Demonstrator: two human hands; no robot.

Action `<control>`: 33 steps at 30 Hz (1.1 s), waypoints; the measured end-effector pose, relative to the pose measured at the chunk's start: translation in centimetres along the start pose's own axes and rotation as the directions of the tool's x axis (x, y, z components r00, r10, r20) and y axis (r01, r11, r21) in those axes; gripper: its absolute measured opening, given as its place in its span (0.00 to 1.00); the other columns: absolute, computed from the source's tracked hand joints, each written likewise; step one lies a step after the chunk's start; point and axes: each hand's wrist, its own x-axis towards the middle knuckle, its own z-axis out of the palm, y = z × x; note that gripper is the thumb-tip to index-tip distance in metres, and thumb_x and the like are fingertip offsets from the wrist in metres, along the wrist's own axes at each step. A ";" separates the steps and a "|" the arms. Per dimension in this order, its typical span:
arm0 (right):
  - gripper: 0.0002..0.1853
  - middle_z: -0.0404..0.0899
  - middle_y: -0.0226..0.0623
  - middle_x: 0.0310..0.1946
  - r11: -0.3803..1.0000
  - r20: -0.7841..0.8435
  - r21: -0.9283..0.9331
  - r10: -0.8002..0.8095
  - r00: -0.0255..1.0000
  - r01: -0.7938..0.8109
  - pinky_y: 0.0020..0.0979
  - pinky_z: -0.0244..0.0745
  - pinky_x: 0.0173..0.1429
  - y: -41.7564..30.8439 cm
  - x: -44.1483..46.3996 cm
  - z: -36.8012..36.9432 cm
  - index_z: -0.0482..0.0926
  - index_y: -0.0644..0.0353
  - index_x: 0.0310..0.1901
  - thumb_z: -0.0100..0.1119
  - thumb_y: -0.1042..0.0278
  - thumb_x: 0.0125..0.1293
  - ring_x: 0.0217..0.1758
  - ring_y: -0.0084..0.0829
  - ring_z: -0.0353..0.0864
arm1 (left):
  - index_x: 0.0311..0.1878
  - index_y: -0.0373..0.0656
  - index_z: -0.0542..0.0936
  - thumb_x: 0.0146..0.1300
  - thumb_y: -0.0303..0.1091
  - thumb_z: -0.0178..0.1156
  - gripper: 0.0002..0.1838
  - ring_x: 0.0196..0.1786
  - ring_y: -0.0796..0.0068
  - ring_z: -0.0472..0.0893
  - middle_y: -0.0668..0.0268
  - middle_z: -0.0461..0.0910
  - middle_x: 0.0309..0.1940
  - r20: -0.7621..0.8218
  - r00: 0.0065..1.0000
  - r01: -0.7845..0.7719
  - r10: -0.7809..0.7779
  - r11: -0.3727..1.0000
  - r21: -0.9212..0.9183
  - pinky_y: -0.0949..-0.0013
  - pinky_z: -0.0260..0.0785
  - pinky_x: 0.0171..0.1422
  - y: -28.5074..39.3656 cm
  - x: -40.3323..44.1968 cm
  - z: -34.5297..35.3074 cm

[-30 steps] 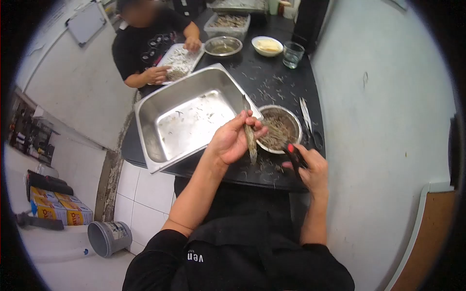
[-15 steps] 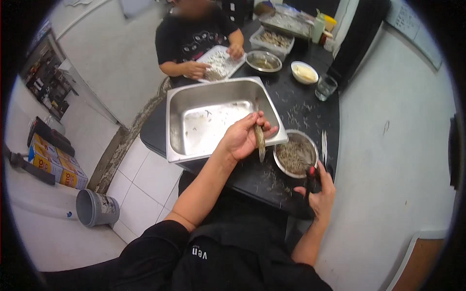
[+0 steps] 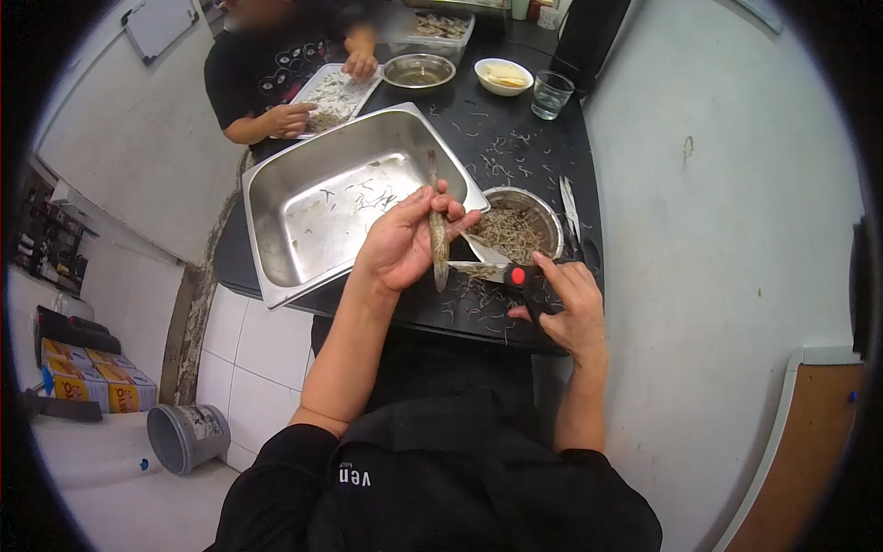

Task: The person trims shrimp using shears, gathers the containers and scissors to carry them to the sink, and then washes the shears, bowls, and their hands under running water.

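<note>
While L hand (image 3: 402, 241) pinches shrimp (image 3: 439, 241), R hand (image 3: 576, 308) grips opened scissors (image 3: 518, 276).

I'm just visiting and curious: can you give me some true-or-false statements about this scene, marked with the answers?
1. The left hand holds a slender greyish-brown shrimp. True.
2. The right hand holds a wooden spoon. False: that hand holds black-handled metal scissors with a red pivot.
3. The scissors are open. True.
4. The deep rectangular steel pan is heaped full. False: only scattered scraps lie in it.
5. A clear drinking glass stands beside the round white bowl. True.
</note>
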 end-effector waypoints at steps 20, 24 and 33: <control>0.36 0.70 0.34 0.28 1.000 0.010 -0.018 -0.005 1.000 0.005 0.35 0.67 0.42 -0.9 -0.1 -0.6 0.76 0.54 0.53 0.67 0.73 0.32 0.35 0.36 0.70 | 0.45 0.36 0.66 0.70 0.30 0.43 0.08 0.40 0.70 0.75 0.68 0.70 0.29 -0.086 0.996 0.033 -0.016 0.979 0.203 0.57 0.64 0.64 -1.6 -0.5 0.1; 0.37 0.71 0.33 0.27 1.000 0.013 -0.025 -0.005 1.000 0.006 0.35 0.68 0.41 -0.9 -0.2 -0.9 0.76 0.51 0.53 0.64 0.77 0.31 0.34 0.35 0.70 | 0.45 0.36 0.66 0.70 0.31 0.41 0.08 0.41 0.70 0.75 0.68 0.70 0.30 -0.124 0.992 0.049 -0.022 0.974 0.222 0.58 0.66 0.64 -1.9 -0.7 0.6; 0.36 0.73 0.33 0.25 1.000 0.006 -0.015 0.010 1.000 -0.010 0.33 0.69 0.40 -0.7 -0.5 -0.7 0.77 0.51 0.52 0.62 0.80 0.31 0.31 0.34 0.71 | 0.46 0.36 0.66 0.71 0.31 0.40 0.09 0.43 0.69 0.76 0.68 0.70 0.31 -0.118 0.993 0.017 0.013 0.968 0.251 0.61 0.69 0.61 -1.4 -0.9 0.8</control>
